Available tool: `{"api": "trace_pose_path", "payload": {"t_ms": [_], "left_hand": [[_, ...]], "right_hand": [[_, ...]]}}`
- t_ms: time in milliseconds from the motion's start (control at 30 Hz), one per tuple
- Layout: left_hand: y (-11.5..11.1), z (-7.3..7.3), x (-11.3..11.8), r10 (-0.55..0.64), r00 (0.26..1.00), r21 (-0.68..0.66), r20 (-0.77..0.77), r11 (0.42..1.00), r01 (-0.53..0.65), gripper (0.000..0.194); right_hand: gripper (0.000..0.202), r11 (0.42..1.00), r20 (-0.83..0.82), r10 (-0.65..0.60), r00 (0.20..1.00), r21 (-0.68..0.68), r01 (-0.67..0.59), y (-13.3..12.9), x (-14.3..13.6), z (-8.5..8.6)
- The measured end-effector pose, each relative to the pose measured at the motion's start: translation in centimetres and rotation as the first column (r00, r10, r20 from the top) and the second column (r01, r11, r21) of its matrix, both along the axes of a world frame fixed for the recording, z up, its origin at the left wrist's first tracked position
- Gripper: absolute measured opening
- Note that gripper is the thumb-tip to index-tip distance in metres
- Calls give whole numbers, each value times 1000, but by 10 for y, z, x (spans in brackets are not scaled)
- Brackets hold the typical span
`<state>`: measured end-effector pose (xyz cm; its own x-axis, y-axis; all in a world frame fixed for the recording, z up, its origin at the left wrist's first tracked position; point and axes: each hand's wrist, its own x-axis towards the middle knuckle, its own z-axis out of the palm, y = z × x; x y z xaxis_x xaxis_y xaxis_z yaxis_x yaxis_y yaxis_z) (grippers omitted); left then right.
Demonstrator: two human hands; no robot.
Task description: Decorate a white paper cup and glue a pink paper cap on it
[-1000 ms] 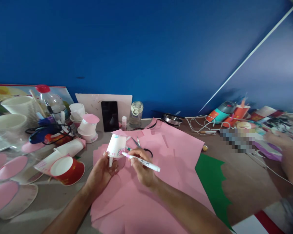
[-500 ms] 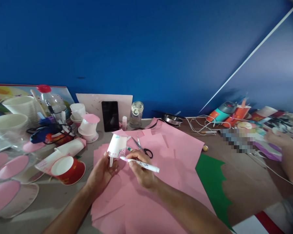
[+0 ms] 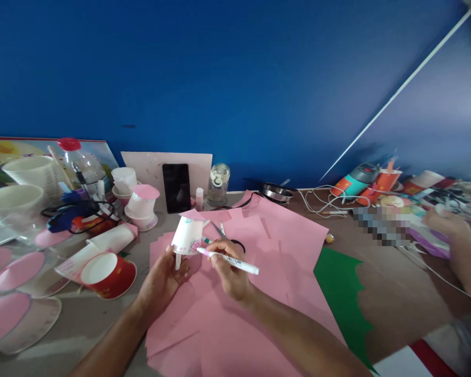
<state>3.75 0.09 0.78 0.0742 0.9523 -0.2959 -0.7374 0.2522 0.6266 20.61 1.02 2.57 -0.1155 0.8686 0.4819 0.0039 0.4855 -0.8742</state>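
Observation:
My left hand is closed on an upside-down white paper cup, gripping it low near the rim. Pink and teal marks run along the cup's lower side, and pink paper tops it. A white stub sticks out below the rim. In my right hand, a white acrylic marker is pinched, its pink tip at or very near the cup's lower right side. Pink paper sheets lie beneath both hands. Behind my right hand are scissors, partly hidden by it.
To the left stand a red paper cup, stacked white cups and a clear bottle. A phone leans at the back beside a glass jar. Green paper lies right, and another person's hand is beyond.
My right hand has shifted slightly right with the marker, whose tip has risen a little along the cup's side. My left hand and the cup stay nearly still.

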Motion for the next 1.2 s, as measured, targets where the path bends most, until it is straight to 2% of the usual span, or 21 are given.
{"api": "trace_pose_path", "payload": {"t_ms": [100,267,400,633,833,967,1200], "left_hand": [[0,0,0,-2,1000,-2,1,1000,2,23],[1,-6,-3,32,999,-89,-2,995,-32,17],[1,-5,-2,23,1000,-50,12,998,-22,20],[1,-2,-1,-4,1000,-5,-12,1000,4,29],[2,-6,-3,-1,1000,-2,-2,1000,1,24],[1,-4,-2,24,1000,-56,1,998,-23,18],[1,0,-1,26,1000,-52,-13,998,-27,22]], "right_hand": [[18,1000,11,2,1000,-12,-2,-1,0,0],[17,999,26,37,999,32,-37,-1,-1,-2],[17,997,9,55,998,45,-56,-1,0,-3],[16,1000,-7,4,1000,-25,-5,0,1,-2],[16,1000,37,18,999,-17,-18,-1,0,0],[16,998,26,55,998,-10,-54,0,1,0],[15,996,-27,-24,999,-90,22,4,4,-5]]}}
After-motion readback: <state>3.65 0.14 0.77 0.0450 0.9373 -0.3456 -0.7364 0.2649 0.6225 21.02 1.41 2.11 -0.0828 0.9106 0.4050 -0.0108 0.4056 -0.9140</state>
